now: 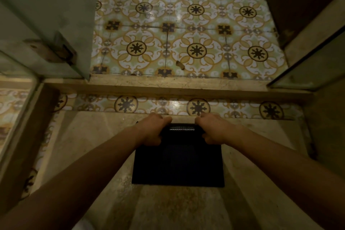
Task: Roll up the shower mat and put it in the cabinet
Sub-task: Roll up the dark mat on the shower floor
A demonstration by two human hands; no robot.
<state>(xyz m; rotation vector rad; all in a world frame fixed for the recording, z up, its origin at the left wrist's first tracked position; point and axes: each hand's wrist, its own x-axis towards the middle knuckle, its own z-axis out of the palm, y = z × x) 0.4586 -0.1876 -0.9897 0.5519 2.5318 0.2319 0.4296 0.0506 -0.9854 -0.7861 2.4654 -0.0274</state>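
Observation:
A dark, almost black shower mat lies flat on the beige shower floor, straight below me. Its far edge is curled up into a short roll with a ribbed sheen. My left hand grips the left end of that roll, fingers closed around it. At the right end, my right hand holds the roll the same way. The near part of the mat is still flat. No cabinet shows in the head view.
A raised stone threshold crosses the view just beyond the mat. A glass shower door with a metal hinge stands open at the left; another glass panel is at the right. Patterned tiles cover the floor beyond.

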